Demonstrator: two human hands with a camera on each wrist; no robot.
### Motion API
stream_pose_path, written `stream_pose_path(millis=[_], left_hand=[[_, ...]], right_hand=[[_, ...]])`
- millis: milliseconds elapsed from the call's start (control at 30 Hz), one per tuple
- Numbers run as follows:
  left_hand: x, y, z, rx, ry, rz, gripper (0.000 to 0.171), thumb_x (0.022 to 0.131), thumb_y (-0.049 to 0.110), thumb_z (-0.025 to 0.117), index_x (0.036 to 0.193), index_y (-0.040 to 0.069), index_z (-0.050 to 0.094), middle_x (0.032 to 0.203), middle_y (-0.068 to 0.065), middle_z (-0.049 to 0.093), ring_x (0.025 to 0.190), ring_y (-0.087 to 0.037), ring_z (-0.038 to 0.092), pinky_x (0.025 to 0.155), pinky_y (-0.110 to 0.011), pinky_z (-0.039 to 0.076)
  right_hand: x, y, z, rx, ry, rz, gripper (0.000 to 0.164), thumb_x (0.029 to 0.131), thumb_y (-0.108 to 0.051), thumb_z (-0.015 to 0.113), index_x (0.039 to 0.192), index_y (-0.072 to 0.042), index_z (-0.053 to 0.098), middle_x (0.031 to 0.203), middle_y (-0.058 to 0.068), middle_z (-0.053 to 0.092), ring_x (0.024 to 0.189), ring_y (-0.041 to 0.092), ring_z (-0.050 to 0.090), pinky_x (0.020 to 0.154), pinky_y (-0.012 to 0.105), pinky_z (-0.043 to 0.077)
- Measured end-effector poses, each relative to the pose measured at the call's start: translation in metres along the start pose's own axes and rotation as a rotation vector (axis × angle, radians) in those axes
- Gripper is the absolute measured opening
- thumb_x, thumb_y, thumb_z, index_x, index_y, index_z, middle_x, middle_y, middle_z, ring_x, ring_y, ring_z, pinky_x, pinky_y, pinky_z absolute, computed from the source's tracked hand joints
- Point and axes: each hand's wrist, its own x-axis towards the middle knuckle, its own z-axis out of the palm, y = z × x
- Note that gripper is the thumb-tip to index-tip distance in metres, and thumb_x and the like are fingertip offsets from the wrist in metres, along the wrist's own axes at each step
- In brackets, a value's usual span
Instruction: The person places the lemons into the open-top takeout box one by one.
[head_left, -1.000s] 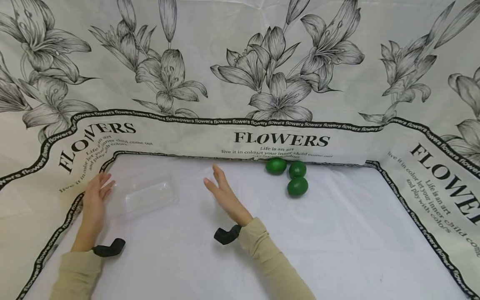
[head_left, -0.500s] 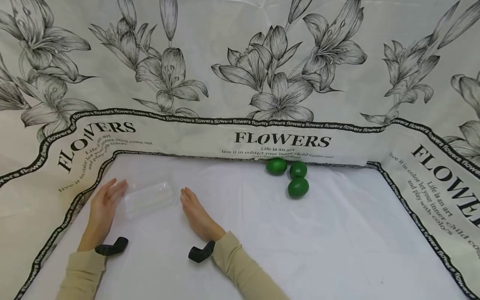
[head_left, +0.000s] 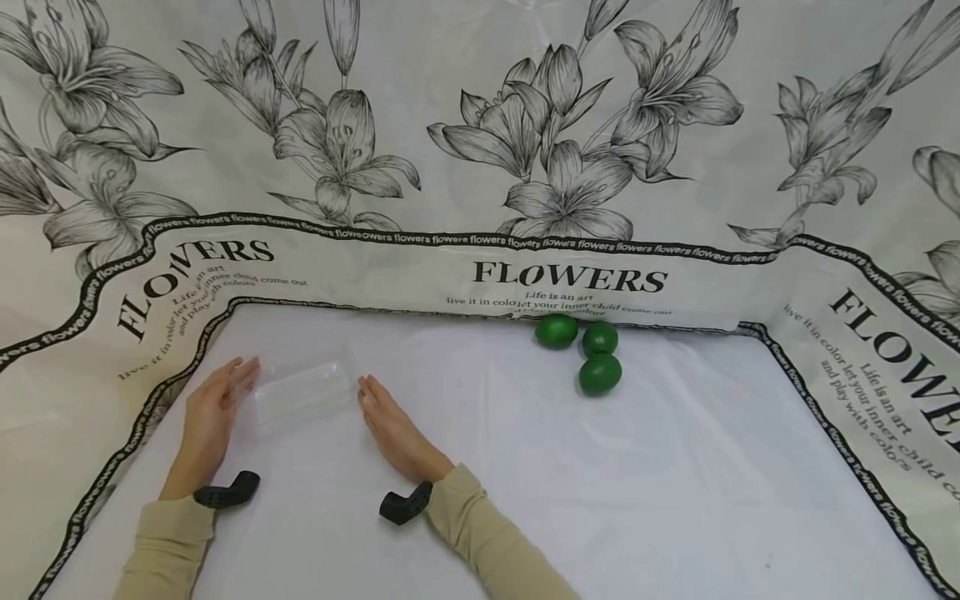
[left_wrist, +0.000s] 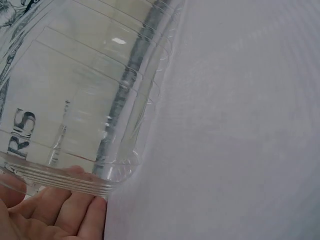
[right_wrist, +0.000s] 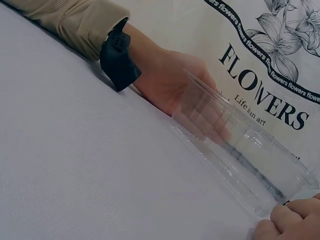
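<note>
A clear plastic box (head_left: 303, 393) stands on the white cloth at the left of the head view, between both hands. My left hand (head_left: 206, 421) lies along its left end, fingers extended; in the left wrist view the fingers (left_wrist: 77, 212) press against the ribbed end wall. At the opposite end is my right hand (head_left: 401, 429), its fingertips touching or nearly touching the wall. In the right wrist view its knuckles (right_wrist: 295, 217) show beside the box's near corner, and part of this hand is cut off. The box's transparent walls make its exact edges hard to see.
Three green fruits that look like limes, one at the back (head_left: 557, 332), another beside it (head_left: 600, 339) and a third in front (head_left: 600, 374), lie near the back edge. A flower-printed cloth wall (head_left: 420, 275) borders the white surface (head_left: 637, 500) at the back and sides.
My right hand has come leftward and down to the box's right end. My left hand has shifted slightly right against the left end. The limes have stayed in place.
</note>
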Motion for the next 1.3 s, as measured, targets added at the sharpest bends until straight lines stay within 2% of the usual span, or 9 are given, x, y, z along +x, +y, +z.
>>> stream_pose_path(millis=[100,333,467,700,833,900,1033,1133,1300], left_hand=[[0.0,0.0,0.002,-0.001,0.006,0.005,0.055,0.109,0.021,0.039,0.15,-0.012,0.022,0.132,0.001,0.063,0.122,-0.004,0.057,0.112,-0.024,0.032],[-0.001,0.001,0.004,0.084,-0.006,-0.017,0.061,0.108,0.026,0.042,0.15,-0.014,0.022,0.134,0.002,0.061,0.121,0.0,0.056,0.112,-0.02,0.03],[-0.002,0.001,0.005,0.118,-0.031,-0.024,0.059,0.108,0.026,0.045,0.148,-0.012,0.028,0.136,-0.001,0.06,0.124,-0.001,0.054,0.112,-0.018,0.028],[-0.001,0.0,0.01,0.278,-0.08,-0.055,0.056,0.107,0.033,0.046,0.145,-0.007,0.042,0.142,0.003,0.056,0.126,0.003,0.05,0.105,-0.01,0.033],[0.0,-0.001,0.017,0.304,-0.104,-0.066,0.06,0.107,0.032,0.045,0.144,-0.014,0.037,0.137,0.005,0.06,0.121,0.005,0.054,0.101,-0.009,0.034],[-0.001,-0.002,0.022,0.334,-0.117,-0.069,0.062,0.108,0.033,0.044,0.145,-0.015,0.033,0.136,0.001,0.06,0.121,0.005,0.054,0.101,-0.007,0.033],[-0.001,-0.003,0.031,0.43,-0.126,-0.086,0.063,0.108,0.037,0.041,0.145,-0.014,0.034,0.14,-0.003,0.056,0.128,0.006,0.046,0.1,-0.005,0.031],[-0.002,-0.004,0.039,0.463,-0.123,-0.108,0.061,0.108,0.037,0.041,0.145,-0.012,0.038,0.142,-0.004,0.054,0.135,0.001,0.04,0.1,-0.004,0.03],[-0.002,-0.004,0.053,0.482,-0.121,-0.163,0.06,0.107,0.038,0.042,0.146,-0.008,0.04,0.147,-0.01,0.048,0.145,-0.019,0.031,0.107,-0.009,0.028]], right_hand=[[-0.001,-0.001,0.0,0.0,-0.012,0.002,0.069,0.11,-0.033,0.028,0.156,-0.001,-0.012,0.165,0.014,-0.006,0.152,0.025,-0.003,0.121,0.035,0.002],[0.001,-0.001,0.001,-0.007,0.003,0.003,0.069,0.109,-0.028,0.028,0.155,-0.004,-0.017,0.164,0.015,-0.012,0.151,0.028,-0.009,0.121,0.041,-0.003],[0.001,0.001,0.001,0.006,0.059,0.0,0.07,0.109,-0.023,0.032,0.156,-0.005,-0.016,0.165,0.014,-0.01,0.151,0.027,-0.008,0.12,0.045,-0.005],[0.002,0.0,-0.005,0.012,0.165,-0.027,0.07,0.108,-0.024,0.034,0.157,-0.007,-0.013,0.166,0.014,-0.004,0.151,0.029,-0.006,0.119,0.052,-0.008],[0.002,0.0,-0.009,0.0,0.206,-0.033,0.073,0.107,-0.027,0.037,0.158,-0.009,-0.012,0.166,0.013,-0.003,0.151,0.03,-0.006,0.117,0.057,-0.009],[0.002,-0.001,-0.011,-0.003,0.23,-0.037,0.073,0.107,-0.028,0.037,0.158,-0.01,-0.011,0.166,0.012,-0.002,0.151,0.03,-0.006,0.115,0.061,-0.009],[0.002,-0.002,-0.016,0.003,0.278,-0.047,0.072,0.107,-0.027,0.037,0.158,-0.013,-0.011,0.166,0.011,-0.002,0.151,0.031,-0.008,0.113,0.065,-0.011],[0.003,-0.002,-0.02,0.006,0.313,-0.061,0.074,0.106,-0.027,0.039,0.158,-0.012,-0.012,0.166,0.011,-0.002,0.151,0.03,-0.008,0.113,0.064,-0.011],[0.004,-0.003,-0.028,0.004,0.367,-0.096,0.078,0.105,-0.025,0.043,0.158,-0.01,-0.012,0.166,0.014,-0.001,0.151,0.032,-0.005,0.117,0.058,-0.008]])
